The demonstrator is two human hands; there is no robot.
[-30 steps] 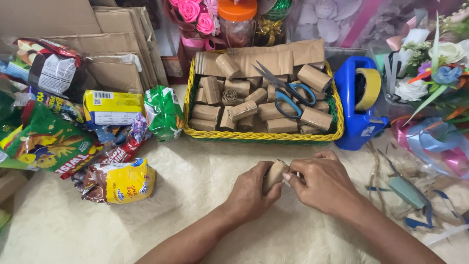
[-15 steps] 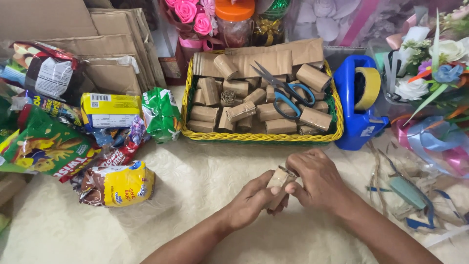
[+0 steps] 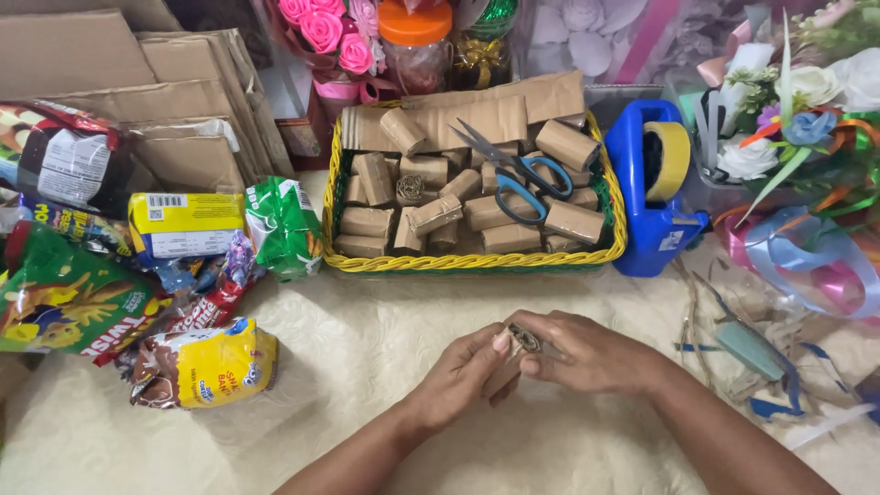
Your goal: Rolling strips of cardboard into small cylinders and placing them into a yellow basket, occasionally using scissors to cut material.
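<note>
A small roll of brown corrugated cardboard [image 3: 522, 341], its coiled end facing up, sits low in the middle of the view, pinched between both hands above a cream cloth [image 3: 348, 367] with a faint embossed pattern. Going from the left: a heap of glossy, crinkled snack packets [image 3: 110, 302] in green, yellow and red lies beside flat brown cardboard sheets [image 3: 183, 82]; too many overlap to count surely. Next comes the left hand [image 3: 463, 376], its thumb and fingers closed on the roll's near side. Above it stands a rectangular woven basket [image 3: 458, 264] with a yellow rim, packed with similar stubby cardboard rolls, more than a dozen, and one pair of blue-handled scissors [image 3: 513, 174] lying across them. Behind it are pink paper roses [image 3: 325, 32] and one jar with an orange lid [image 3: 417, 41]. The right hand [image 3: 587, 353] clasps the roll's far side, fingertips curled tight. Further right sits one blue plastic tape dispenser [image 3: 646, 197] holding a yellowish tape roll, then artificial flowers and curled shiny ribbons [image 3: 807, 257].
</note>
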